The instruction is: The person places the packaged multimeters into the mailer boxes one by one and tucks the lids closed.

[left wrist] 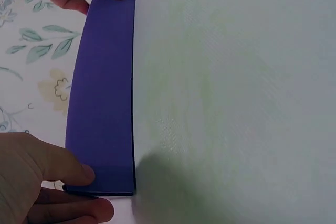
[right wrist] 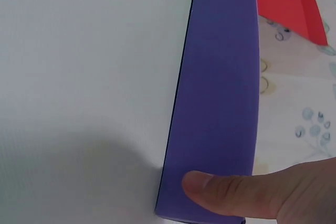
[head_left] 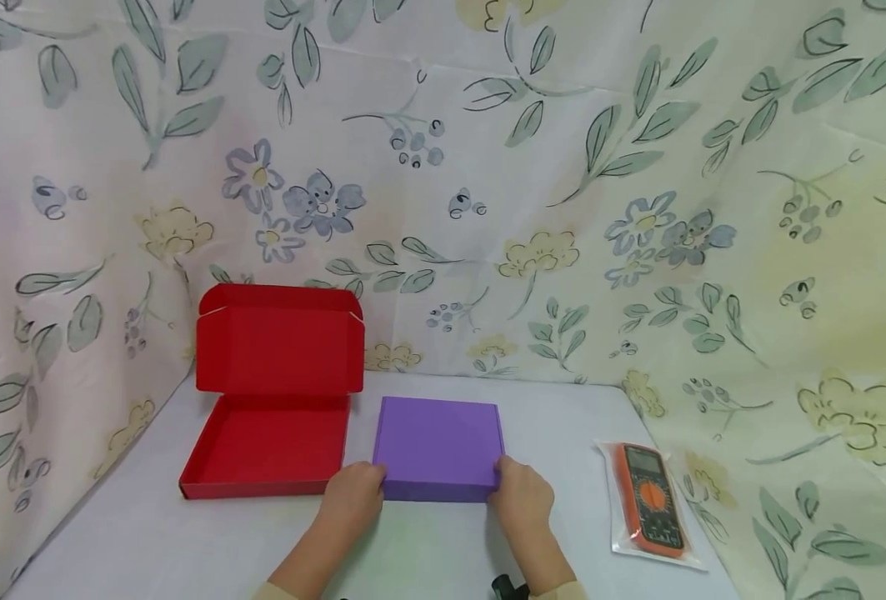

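Box (head_left: 439,442) of purple card lies closed on the white surface (head_left: 427,554), its near corners pinched in the fingers of my left hand (head_left: 354,497) and right hand (head_left: 523,495), thumbs in front. I judge it light and fairly stiff yet easily dented, so these corners suit better than the panel middle. An open red box (head_left: 279,379) stands just to its left, a bagged multimeter (head_left: 651,500) well apart to the right.
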The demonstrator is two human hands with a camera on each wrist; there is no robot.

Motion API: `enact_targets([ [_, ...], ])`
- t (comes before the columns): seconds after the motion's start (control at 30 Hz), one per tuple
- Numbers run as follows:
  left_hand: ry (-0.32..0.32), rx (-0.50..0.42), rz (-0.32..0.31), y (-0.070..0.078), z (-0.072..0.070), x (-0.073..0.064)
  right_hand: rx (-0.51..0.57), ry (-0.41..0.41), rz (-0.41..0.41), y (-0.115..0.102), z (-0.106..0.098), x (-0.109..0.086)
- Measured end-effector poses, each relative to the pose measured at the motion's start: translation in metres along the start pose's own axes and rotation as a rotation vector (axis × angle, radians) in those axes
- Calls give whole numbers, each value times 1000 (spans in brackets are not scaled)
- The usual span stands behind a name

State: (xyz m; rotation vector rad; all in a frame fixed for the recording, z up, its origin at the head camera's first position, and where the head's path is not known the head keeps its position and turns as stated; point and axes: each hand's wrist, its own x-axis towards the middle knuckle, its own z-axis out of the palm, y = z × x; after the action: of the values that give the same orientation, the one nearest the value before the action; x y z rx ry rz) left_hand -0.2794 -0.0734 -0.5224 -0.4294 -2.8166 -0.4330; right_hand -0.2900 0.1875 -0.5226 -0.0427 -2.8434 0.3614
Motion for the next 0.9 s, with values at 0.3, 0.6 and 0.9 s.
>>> enact_targets([
  [0.3,-114,80,47,23,14,30,-2,-30,34,27,-9,13],
  [0.6,-180,173,127,52,26,68,-18,-33,80,63,-17,32],
  [0.9,-150,224,281,87,48,105,-43,-8,146,106,-21,53],
])
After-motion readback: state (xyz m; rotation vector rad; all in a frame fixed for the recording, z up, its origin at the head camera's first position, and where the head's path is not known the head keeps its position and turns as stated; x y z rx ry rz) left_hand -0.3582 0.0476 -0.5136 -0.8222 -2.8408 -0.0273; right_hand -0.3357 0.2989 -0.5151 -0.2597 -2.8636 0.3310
